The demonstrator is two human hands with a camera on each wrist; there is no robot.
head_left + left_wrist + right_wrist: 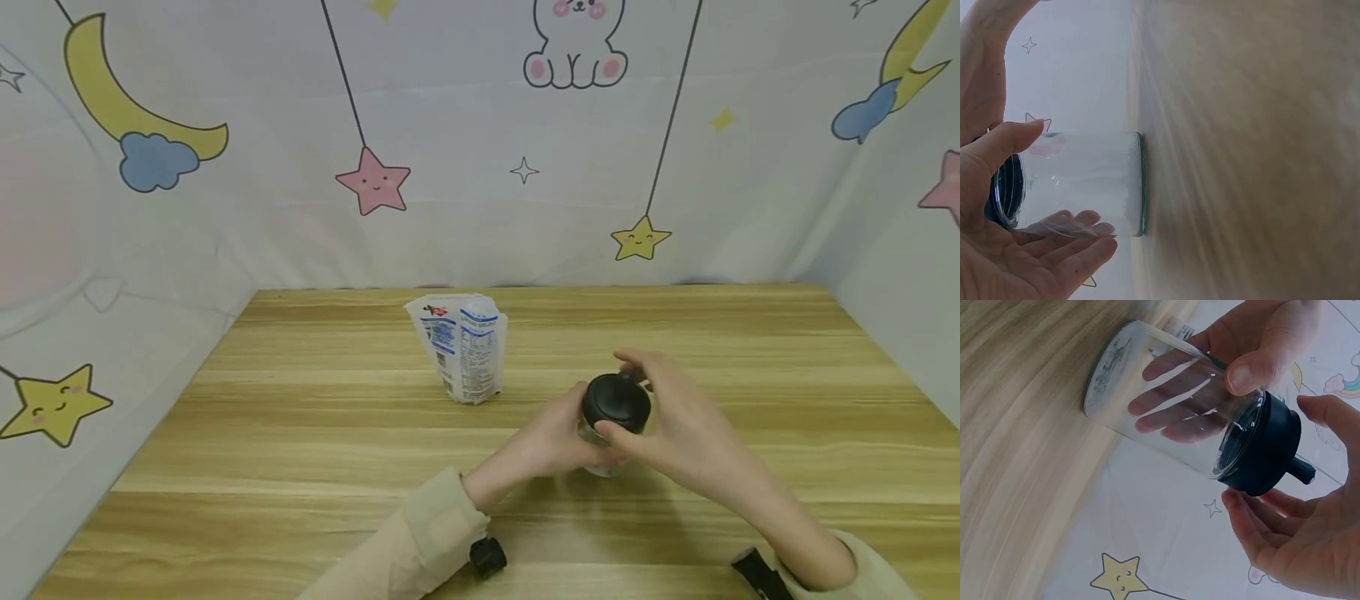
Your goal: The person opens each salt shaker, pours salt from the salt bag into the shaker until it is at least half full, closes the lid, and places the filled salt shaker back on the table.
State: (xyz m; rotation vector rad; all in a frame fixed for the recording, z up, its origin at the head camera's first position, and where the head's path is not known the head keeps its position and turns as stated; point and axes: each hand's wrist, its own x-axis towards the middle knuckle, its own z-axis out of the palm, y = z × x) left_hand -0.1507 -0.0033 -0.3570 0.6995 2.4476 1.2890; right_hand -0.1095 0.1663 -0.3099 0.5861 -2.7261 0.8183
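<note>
A clear glass jar (1147, 440) with a black lid (617, 402) stands upright on the table, right of the middle. A short black knob (1302, 470) sticks out of the lid's top. My left hand (557, 435) holds the jar from the left, its thumb near the neck and its fingers along the glass. Around the lid, my right hand (686, 425) has its fingers loosely curled; in the right wrist view the fingertips are at the rim and the thumb looks slightly apart. Through the glass, a speckled whitish patch shows at the jar's base.
Behind and left of the jar stands a white plastic pouch (471, 354) with blue and red print. The wood-grain table (300, 417) ends at a white cloth backdrop (450, 125) printed with stars and moons, which also rises at both sides.
</note>
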